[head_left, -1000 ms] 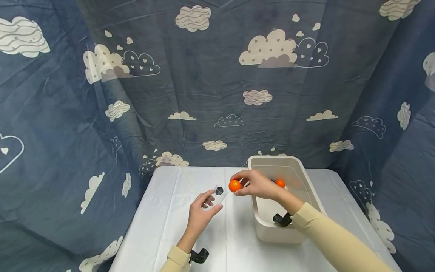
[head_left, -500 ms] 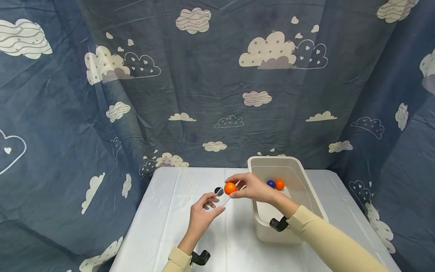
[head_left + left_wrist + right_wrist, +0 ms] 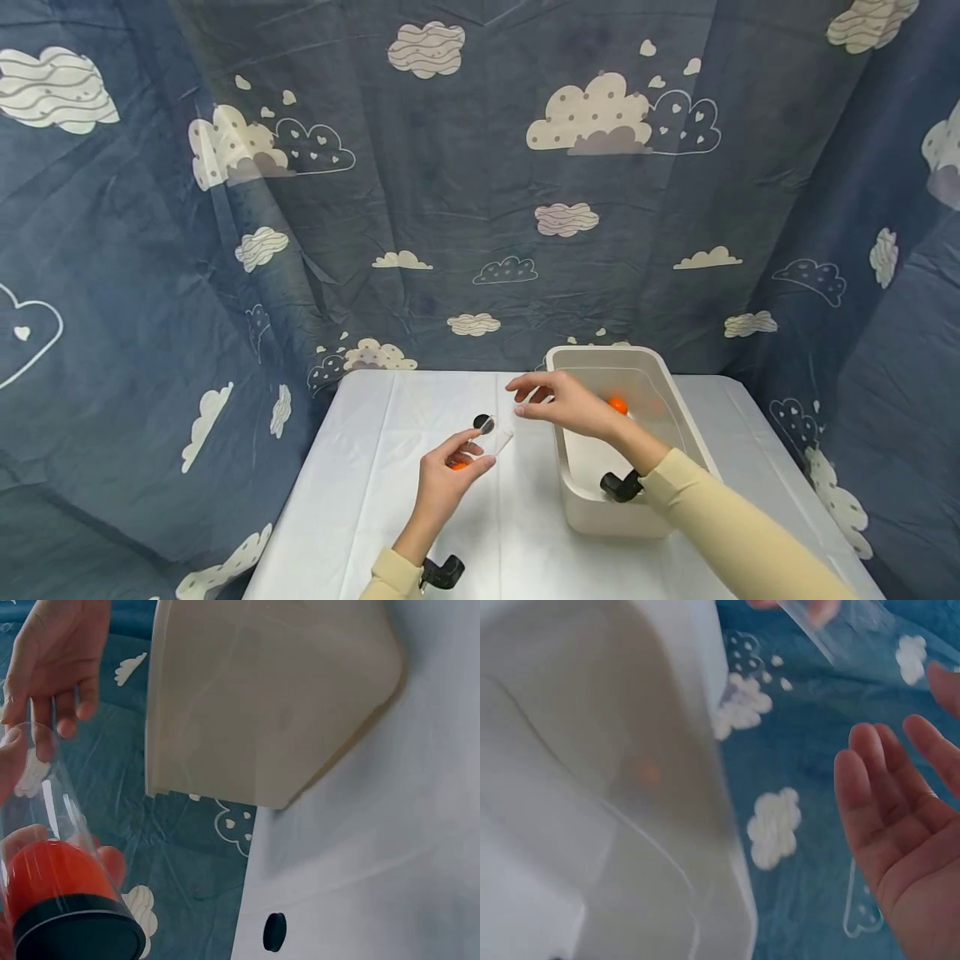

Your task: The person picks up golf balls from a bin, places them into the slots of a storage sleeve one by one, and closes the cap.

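Note:
My left hand [image 3: 441, 482] grips a clear plastic tube [image 3: 56, 799], its mouth tilted towards my right hand. Inside the tube an orange ball [image 3: 54, 871] sits at the bottom, against the black end cap [image 3: 79, 935]. In the head view the fingers hide most of that ball. My right hand [image 3: 567, 406] hovers between the tube and the light-coloured bin [image 3: 611, 518], holding nothing, its fingers loosely bent. The right wrist view shows its palm and parted fingers [image 3: 855, 791].
A black round disc [image 3: 275, 932] lies on the white table [image 3: 375, 483] beyond the left hand. Another orange ball [image 3: 618, 406] is inside the bin, which stands on the right side of the table. A dark cloud-patterned curtain [image 3: 450, 283] surrounds the table.
The orange ball has moved from my right fingers into the tube and down to its capped end. My right hand has let go and drawn back right, over the bin's edge.

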A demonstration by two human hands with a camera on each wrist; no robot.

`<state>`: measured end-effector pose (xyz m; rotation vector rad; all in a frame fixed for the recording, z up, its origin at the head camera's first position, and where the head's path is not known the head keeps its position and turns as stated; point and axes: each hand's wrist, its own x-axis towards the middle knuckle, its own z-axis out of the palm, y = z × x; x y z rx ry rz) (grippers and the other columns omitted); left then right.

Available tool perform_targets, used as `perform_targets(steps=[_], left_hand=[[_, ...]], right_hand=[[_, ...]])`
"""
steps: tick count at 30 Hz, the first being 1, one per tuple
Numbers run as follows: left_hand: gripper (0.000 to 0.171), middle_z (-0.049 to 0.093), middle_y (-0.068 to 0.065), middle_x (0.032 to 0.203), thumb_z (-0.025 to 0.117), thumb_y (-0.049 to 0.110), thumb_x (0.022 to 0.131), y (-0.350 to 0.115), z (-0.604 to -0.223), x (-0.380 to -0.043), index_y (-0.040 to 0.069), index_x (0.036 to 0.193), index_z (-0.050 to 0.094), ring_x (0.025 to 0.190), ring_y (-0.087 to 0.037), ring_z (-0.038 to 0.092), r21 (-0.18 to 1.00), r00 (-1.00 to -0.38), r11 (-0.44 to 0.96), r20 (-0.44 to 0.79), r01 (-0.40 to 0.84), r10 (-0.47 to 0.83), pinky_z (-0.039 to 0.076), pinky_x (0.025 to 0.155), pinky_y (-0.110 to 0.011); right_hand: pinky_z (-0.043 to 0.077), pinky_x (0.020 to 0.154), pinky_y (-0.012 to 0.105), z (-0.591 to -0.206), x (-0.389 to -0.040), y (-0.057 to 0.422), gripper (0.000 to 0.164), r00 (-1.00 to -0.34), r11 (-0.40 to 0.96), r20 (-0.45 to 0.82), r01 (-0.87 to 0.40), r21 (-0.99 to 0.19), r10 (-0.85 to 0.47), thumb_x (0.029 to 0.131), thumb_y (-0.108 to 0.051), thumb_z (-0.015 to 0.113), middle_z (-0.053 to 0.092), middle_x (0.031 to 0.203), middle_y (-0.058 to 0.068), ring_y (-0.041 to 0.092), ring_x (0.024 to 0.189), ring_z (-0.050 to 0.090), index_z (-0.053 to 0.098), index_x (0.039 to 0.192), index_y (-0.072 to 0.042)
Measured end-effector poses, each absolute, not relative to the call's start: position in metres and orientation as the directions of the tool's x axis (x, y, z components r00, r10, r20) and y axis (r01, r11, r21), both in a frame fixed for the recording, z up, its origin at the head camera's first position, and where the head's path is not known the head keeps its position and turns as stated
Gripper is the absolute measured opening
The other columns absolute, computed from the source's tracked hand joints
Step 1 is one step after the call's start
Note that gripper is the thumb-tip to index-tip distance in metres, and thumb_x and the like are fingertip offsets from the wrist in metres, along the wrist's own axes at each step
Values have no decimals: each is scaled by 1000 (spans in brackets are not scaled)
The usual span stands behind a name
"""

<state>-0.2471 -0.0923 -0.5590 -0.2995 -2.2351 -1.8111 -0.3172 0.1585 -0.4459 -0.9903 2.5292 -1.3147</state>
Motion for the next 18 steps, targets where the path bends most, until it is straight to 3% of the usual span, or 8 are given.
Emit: perform_targets(steps=[5,12,18], left_hand=[[41,72,3,92,87,31,80,-95,-561,-246,28,118,73,82,-17,65,926,-945,209,326,314,-27,55,71,-26],[43,72,-14,99,81,1,82,-94,-554,-245,9,123,69,83,-26,63,924,-942,205,336,323,-27,54,73,-24],[42,69,-22,101,80,-1,82,-92,-534,-231,5,122,69,85,-30,63,928,-942,186,334,323,-32,54,74,-22]], right_hand=[[54,84,40,-436,-329,176,33,-810,440,220,-498,-748,-543,95,-27,72,69,110,2,23,97,67,68,127,-19],[55,87,41,-438,-350,201,33,-846,479,233,-475,-738,-479,95,-29,72,69,115,2,24,101,66,68,126,-16],[54,88,43,-452,-367,221,34,-908,542,204,-387,-746,-367,94,-21,73,69,116,12,30,102,65,69,126,-10]])
